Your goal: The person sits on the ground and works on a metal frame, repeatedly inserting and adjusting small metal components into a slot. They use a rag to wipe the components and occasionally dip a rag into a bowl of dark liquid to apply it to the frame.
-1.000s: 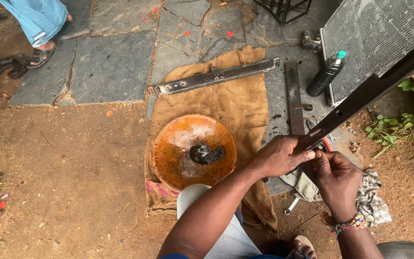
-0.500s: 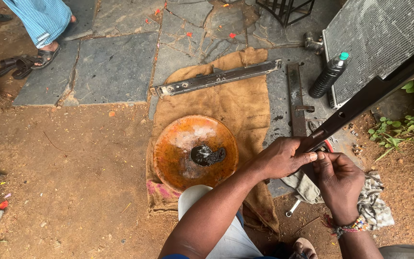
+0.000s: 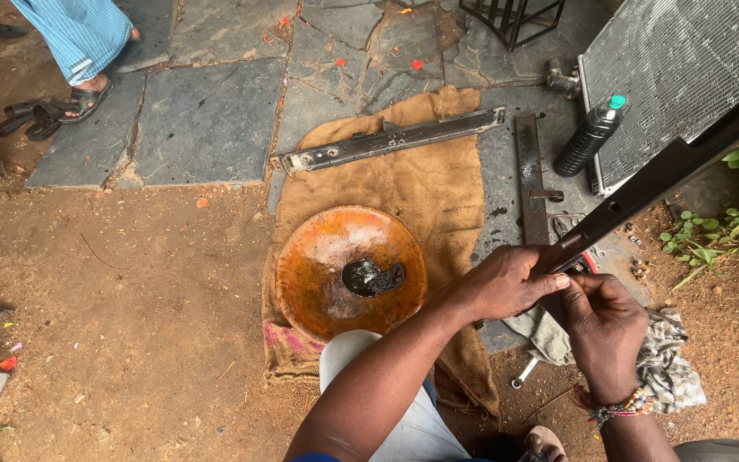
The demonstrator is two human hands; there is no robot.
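Both hands grip the low end of a long dark metal bar (image 3: 669, 175): the left hand (image 3: 506, 282) wraps over it, the right hand (image 3: 600, 329) pinches beneath. The bar slants up toward the grey radiator (image 3: 669, 77). It looks heavy and stiff (maybe greasy), so holding it near the end with two hands seems wise.

— Underfoot: reddish packed dirt (image 3: 130, 325) in the near part, cracked grey stone slabs (image 3: 207, 120) beyond.

— And lying on it?

— A burlap sack (image 3: 438, 188) spread flat across both, half on dirt, half on slab. On the sack, a round rusty orange pan (image 3: 318, 265) and a long metal bar (image 3: 387, 141) at the far end.

— Off to the right?

— A second flat bar (image 3: 530, 180) on the slab just beside the sack, a dark plastic bottle (image 3: 588, 137) with a green cap, a finned radiator panel (image 3: 669, 77), a crumpled grey rag (image 3: 660, 376) and a spanner (image 3: 525, 374) on the dirt.

— Far left?

— Dark sandals (image 3: 32, 118) on the dirt, near the slab edge.
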